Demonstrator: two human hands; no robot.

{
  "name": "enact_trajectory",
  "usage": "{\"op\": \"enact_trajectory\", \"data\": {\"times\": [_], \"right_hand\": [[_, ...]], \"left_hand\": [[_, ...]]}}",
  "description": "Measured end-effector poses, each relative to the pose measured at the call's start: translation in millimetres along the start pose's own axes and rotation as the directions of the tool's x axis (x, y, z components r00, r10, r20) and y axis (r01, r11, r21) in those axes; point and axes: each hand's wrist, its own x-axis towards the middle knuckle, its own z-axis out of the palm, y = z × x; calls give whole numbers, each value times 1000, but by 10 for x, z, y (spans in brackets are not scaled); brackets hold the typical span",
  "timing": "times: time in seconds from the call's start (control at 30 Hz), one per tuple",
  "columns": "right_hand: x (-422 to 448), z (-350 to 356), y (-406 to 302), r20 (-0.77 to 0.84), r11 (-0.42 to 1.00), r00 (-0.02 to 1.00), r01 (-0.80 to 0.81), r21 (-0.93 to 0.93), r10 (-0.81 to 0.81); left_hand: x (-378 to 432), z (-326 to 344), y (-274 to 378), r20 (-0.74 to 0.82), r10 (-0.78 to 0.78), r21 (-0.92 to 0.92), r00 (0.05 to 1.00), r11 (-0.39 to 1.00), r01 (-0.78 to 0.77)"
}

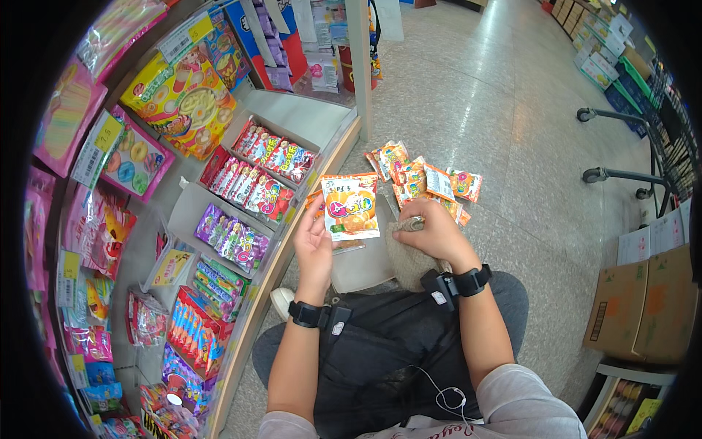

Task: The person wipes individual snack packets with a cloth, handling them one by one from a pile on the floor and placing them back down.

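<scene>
My left hand [313, 241] grips an orange-and-white candy packet [351, 207] by its left edge, its printed front facing up at me. A crumpled grey-beige cloth [411, 255] is pinched in my right hand [433, 233], just right of the packet. Beneath both hands an open pale box [362, 270] rests on the floor, with part of another packet inside; the held packet hides much of it. Beyond my right hand, several similar orange candy packets [412, 178] lie in a loose pile on the floor.
At my left stands a wood-edged shelf [263, 299] holding boxes of red candy packets [252, 186], purple candy packets [233, 236] and hanging snack bags [186, 107]. On the right are cardboard boxes [641, 307] and a wheeled cart [630, 174]. A white earphone cable [449, 392] hangs over my lap.
</scene>
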Motion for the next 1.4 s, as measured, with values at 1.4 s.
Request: {"op": "enact_trajectory", "data": {"times": [1.4], "right_hand": [[-49,379,-352,218,877,962,43,478,-166]], "left_hand": [[47,-94,-21,-127,-226,-226,966,955,194]]}}
